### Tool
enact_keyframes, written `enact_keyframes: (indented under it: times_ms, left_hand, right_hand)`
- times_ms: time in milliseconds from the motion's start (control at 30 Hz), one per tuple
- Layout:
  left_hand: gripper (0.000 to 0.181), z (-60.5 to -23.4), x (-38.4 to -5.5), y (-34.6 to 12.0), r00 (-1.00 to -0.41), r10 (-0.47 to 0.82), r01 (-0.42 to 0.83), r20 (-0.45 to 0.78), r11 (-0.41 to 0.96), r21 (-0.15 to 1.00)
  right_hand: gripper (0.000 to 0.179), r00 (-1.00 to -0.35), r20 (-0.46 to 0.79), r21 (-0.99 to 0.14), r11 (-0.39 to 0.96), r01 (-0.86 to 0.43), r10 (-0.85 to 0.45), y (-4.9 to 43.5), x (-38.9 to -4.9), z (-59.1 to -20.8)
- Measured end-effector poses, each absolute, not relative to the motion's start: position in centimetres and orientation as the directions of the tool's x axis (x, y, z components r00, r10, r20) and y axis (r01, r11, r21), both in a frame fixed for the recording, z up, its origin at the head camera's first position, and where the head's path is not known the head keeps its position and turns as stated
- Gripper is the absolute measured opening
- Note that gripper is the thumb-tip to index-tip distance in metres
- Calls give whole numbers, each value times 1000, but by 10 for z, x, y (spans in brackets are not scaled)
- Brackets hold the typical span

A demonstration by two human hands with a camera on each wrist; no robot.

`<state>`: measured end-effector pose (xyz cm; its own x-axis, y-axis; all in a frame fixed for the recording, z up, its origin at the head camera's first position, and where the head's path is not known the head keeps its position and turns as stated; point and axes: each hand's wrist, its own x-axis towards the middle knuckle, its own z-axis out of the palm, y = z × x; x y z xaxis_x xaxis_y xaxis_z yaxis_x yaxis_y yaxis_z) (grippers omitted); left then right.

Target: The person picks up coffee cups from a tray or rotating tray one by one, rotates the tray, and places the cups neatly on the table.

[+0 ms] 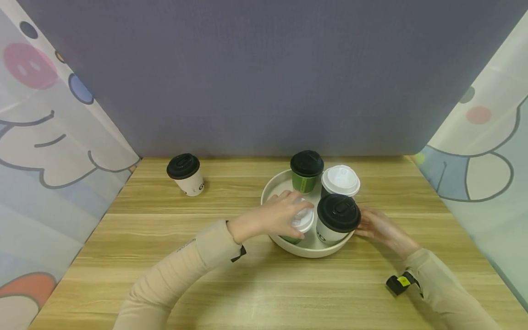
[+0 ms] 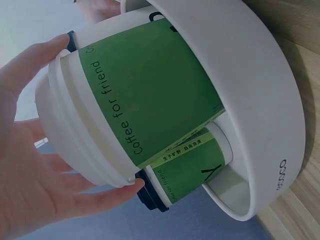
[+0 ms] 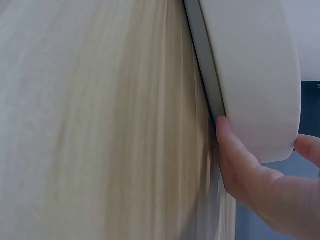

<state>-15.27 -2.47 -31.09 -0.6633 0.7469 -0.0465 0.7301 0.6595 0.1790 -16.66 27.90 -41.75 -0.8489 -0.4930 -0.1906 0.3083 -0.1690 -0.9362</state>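
Note:
My left hand [image 1: 282,215] spans the white lid of a green paper coffee cup [image 2: 145,95], with thumb and a fingertip at opposite sides of the lid's rim. That cup stands inside a round, cream-white tray [image 1: 307,253] near the front-left wall. On the other side, my right hand [image 1: 377,227] grips the tray's edge, fingers under its base and thumb up at the rim, as the right wrist view shows. Beside the left hand's cup is a white cup with a black lid [image 1: 338,217]. Behind them stand a green cup with black lid [image 1: 306,172] and a white-lidded dark cup [image 1: 340,181].
A white cup with a black lid [image 1: 187,176] stands apart at the back left of the wooden table [image 1: 231,293]. A grey-blue panel [image 1: 264,78] rises along the table's back edge. Cartoon-printed curtains [image 1: 486,151] hang at both sides.

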Motion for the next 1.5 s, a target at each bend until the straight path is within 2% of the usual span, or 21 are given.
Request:
enact_keyframes:
  times_ms: [400, 633, 833, 1000, 1500]
  left_hand:
    - [66, -307, -156, -24, -663, 747, 731, -35, 658, 182]
    - [65, -299, -160, -30, -659, 752, 740, 6, 648, 181]
    - [61, -293, -163, -35, -665, 746, 730, 27, 642, 235]
    - [60, -286, -166, -39, -662, 747, 739, 64, 636, 224]
    - [60, -264, -181, -66, -727, 678, 671, 112, 667, 323]
  right_hand:
    - [27, -855, -208, -923, -194, 332, -474, 279, -166, -417]
    - [27, -853, -210, -924, -189, 333, -478, 279, -167, -416]
    - [28, -854, -213, -926, -180, 331, -475, 279, -166, -416]
    - [27, -856, -222, -932, -157, 327, -468, 279, -167, -416]
    - [27, -860, -258, -913, -179, 366, -439, 278, -166, -415]
